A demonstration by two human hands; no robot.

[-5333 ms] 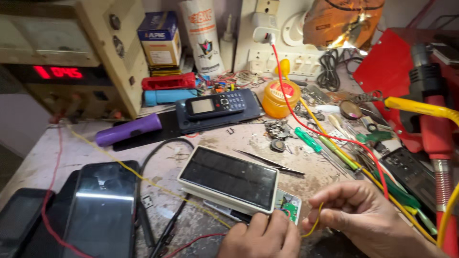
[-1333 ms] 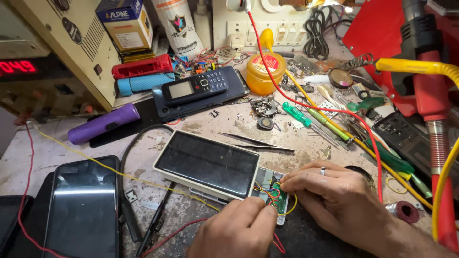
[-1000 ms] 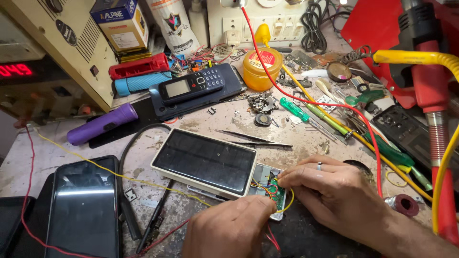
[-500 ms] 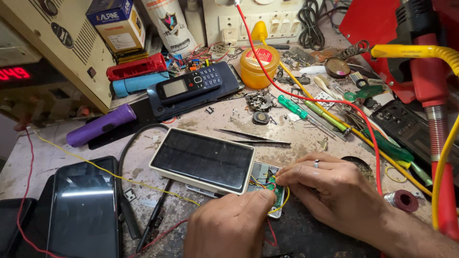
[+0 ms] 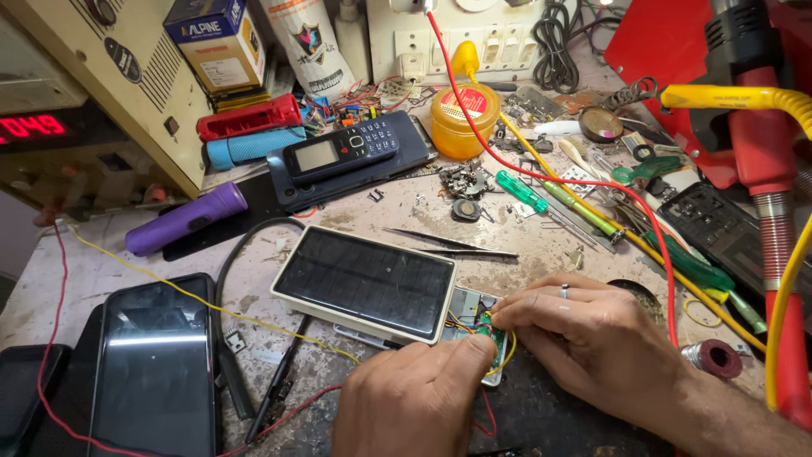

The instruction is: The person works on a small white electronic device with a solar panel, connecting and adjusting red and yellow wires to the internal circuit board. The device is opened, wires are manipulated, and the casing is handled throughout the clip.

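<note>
Both hands meet at the small green circuit board (image 5: 489, 332) poking out beside the white solar power bank (image 5: 365, 283), bench centre. Left hand (image 5: 416, 398) presses its thumb on the board; right hand (image 5: 588, 334) pinches thin yellow wires (image 5: 505, 360) there — ring on one finger. Tweezers (image 5: 448, 244) lie just behind; black smartphone (image 5: 154, 364) far left.

Both hands are bare, with no gloves and no sleeves showing as far up the forearms as the view reaches. The right hand (image 5: 592, 338) wears a plain silver-coloured ring (image 5: 563, 291) on one finger. The left hand (image 5: 414, 398) carries no ring or band on the part that shows, and its fingernails are cut short.
</note>
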